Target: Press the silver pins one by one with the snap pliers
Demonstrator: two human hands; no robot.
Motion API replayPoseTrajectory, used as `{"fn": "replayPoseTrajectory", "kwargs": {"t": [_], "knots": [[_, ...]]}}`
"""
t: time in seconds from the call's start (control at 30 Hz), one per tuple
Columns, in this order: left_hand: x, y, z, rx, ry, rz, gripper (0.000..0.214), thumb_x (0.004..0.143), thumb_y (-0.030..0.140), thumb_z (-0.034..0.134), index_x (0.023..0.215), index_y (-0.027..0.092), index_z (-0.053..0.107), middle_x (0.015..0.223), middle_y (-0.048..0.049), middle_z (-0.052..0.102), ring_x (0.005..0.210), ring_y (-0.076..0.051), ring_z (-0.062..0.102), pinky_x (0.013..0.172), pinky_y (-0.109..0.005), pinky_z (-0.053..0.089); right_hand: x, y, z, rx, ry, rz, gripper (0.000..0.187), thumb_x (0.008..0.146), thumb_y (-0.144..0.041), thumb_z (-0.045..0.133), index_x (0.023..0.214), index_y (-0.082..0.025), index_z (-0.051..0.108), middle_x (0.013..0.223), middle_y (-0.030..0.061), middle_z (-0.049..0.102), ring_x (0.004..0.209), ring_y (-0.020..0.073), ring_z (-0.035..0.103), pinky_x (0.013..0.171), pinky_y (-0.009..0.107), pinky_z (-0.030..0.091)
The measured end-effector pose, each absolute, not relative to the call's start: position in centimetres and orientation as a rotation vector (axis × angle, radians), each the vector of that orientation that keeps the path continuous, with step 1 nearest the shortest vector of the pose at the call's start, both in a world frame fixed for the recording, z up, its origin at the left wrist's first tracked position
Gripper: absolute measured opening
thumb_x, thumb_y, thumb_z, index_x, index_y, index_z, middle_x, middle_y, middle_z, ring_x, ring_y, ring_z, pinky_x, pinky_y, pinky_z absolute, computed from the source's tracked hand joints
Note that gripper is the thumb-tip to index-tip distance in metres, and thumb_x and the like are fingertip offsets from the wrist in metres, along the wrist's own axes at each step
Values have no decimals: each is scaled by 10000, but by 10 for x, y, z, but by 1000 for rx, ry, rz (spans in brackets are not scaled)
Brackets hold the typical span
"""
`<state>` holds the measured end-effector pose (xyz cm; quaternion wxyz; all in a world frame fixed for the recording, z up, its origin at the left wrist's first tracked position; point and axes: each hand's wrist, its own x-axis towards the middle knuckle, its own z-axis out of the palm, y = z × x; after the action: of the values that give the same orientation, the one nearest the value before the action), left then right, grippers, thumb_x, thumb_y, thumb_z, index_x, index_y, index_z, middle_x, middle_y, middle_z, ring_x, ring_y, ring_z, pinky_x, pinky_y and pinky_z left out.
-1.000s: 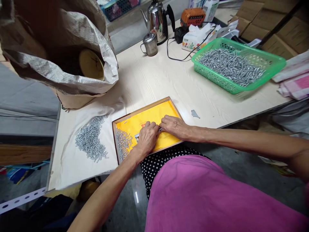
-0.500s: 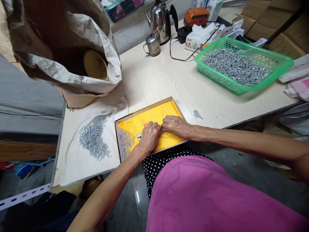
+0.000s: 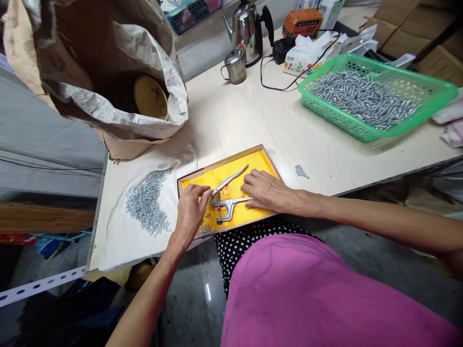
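Observation:
Silver snap-fastener pliers (image 3: 228,202) lie across a shallow yellow-lined tray (image 3: 249,217), handles spread apart, a spring between them and a C-shaped jaw. My right hand (image 3: 267,190) is at the right side of the tray, fingers curled over the end of the lower handle. At the left, my left hand (image 3: 191,207) is by the head of the pliers, thumb and forefinger brought together; anything between them is too small to make out. Small metal pins (image 3: 204,230) lie in the tray's left part, partly hidden by my left hand.
Left of the tray, a heap of metal pins (image 3: 148,202) lies on white cloth. A green basket (image 3: 334,120) of similar pins stands at right. An open sack (image 3: 173,91) is at back left; a metal cup (image 3: 236,67), kettle (image 3: 246,31) and orange battery (image 3: 302,23) stand behind.
My hands have moved apart: the left went leftward to the jaw side, the right stayed near the handles. The pliers, mostly covered before, now show with handles spread.

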<state>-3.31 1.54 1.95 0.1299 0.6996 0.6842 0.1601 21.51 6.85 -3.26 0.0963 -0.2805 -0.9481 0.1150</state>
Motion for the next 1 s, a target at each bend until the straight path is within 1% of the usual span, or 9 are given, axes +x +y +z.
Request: {"fn": "replayPoseTrajectory", "kwargs": {"t": [0.07,0.17,0.27,0.4,0.5,0.6,0.73,0.9,1.0], "knots": [[-41,6,22,1936,2087,442,241,941,314,557,843,175,728,860,-54,681,780,-187,644,750,-302,500,206,64,-38,-809,-2837,365,224,934,-381,630,984,-163,608,1022,113,614,993,257,493,806,364,364],[-43,-9,20,1891,2138,392,227,906,300,586,759,181,710,802,-44,673,753,-183,638,719,-290,467,191,61,-49,-817,-2848,380,177,976,-338,570,976,-162,591,968,93,616,903,219,500,766,345,321],[-43,-18,15,1854,2144,360,230,907,313,573,768,188,708,812,-48,683,767,-187,642,711,-286,450,184,62,-56,-739,-2863,371,181,1018,-308,494,956,-162,580,925,72,622,810,185,494,726,333,305],[-51,-22,12,1753,2237,367,241,897,339,563,785,184,711,845,-64,710,774,-201,650,706,-290,439,188,63,-54,-584,-2782,199,288,1066,-306,368,906,-169,565,834,47,601,706,160,448,658,326,288],[-57,-20,11,1677,2280,397,246,880,355,568,780,185,714,862,-62,729,766,-200,650,697,-285,431,195,65,-48,-537,-2726,15,281,1068,-233,334,899,-177,552,802,33,584,659,150,413,620,331,263],[-60,-18,12,1577,2272,430,263,866,373,572,737,185,703,807,-41,725,727,-187,634,667,-271,421,194,69,-43,-509,-2729,-71,264,1054,-159,316,910,-180,536,791,20,570,627,138,385,593,332,243],[-65,-14,13,1468,2290,537,287,863,394,566,725,178,696,779,-34,716,724,-185,627,672,-270,427,180,74,-37,-469,-2731,-26,272,1055,-152,266,939,-178,511,822,21,556,596,123,348,555,322,214],[-87,-13,10,1516,2427,579,262,866,358,557,744,180,707,800,-58,715,742,-201,632,715,-295,439,162,80,-33,-531,-2753,20,284,1041,-123,241,940,-169,503,849,34,562,542,109,276,513,324,140],[-104,-16,7,1561,2489,572,257,878,348,546,789,185,723,836,-68,717,754,-208,636,718,-304,446,170,84,-31,-565,-2702,28,337,1075,-240,227,913,-163,513,813,44,561,555,117,332,509,319,146]]}}
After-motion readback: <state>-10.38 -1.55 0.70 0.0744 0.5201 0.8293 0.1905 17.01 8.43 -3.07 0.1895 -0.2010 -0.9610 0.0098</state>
